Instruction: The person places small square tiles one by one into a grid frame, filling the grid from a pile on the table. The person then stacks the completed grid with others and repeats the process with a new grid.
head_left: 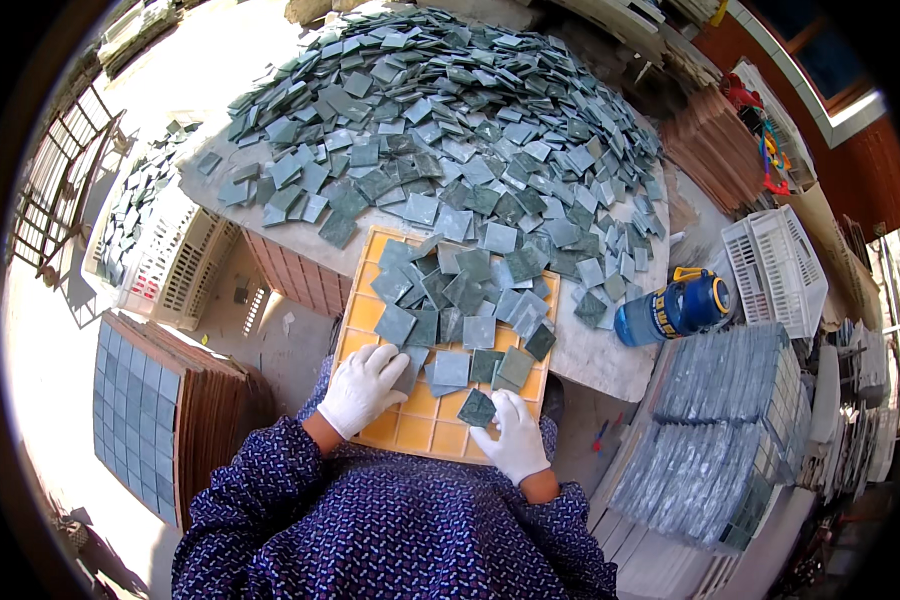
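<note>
Bare cells are showing along the near edge of the tray (415, 432), where the right hand (515, 437) is pinching a dark tile (477, 408). The left hand (363, 388) is resting, fingers close together, against a grey tile (410, 368); I cannot tell its grip. A heap (450, 100) is covering most of the slab (610, 362), a bottle (670, 308) sitting near its right edge. Leftward, a crate (177, 275) is standing.
</note>
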`<state>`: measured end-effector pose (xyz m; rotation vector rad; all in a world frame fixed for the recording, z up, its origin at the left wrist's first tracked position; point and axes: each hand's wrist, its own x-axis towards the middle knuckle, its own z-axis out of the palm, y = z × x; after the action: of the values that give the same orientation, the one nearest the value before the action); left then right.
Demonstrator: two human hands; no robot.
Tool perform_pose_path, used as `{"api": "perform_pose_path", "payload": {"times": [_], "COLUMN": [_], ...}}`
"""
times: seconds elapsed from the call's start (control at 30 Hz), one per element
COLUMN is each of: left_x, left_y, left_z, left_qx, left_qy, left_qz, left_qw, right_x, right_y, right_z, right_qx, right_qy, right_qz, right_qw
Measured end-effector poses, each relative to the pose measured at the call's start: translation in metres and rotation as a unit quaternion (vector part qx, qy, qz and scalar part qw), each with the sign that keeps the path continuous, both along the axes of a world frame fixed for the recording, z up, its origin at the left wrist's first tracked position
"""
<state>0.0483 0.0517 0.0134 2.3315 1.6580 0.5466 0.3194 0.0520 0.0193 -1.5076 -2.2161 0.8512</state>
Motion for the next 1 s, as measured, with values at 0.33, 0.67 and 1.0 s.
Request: {"api": "perform_pose_path", "payload": {"times": [0.33,0.67,1.0], "left_x": [-0.034,-0.024,-0.024], "left_y": [-0.004,-0.050,-0.050], "left_z": [0.033,0.012,0.018], "left_qx": [-0.210,-0.129,-0.128], "left_qy": [-0.181,-0.035,-0.051], "left_qz": [-0.008,0.002,-0.050], "left_qw": [0.961,0.991,0.989], "right_x": [0.047,0.043,0.020], "right_y": [-0.021,-0.025,-0.032], "right_z": [0.010,0.009,-0.004], "right_qx": [-0.007,-0.003,-0.003], "right_qy": [-0.041,-0.044,-0.019], "right_qz": [0.108,0.102,0.077], "right_qw": [0.993,0.994,0.997]}}
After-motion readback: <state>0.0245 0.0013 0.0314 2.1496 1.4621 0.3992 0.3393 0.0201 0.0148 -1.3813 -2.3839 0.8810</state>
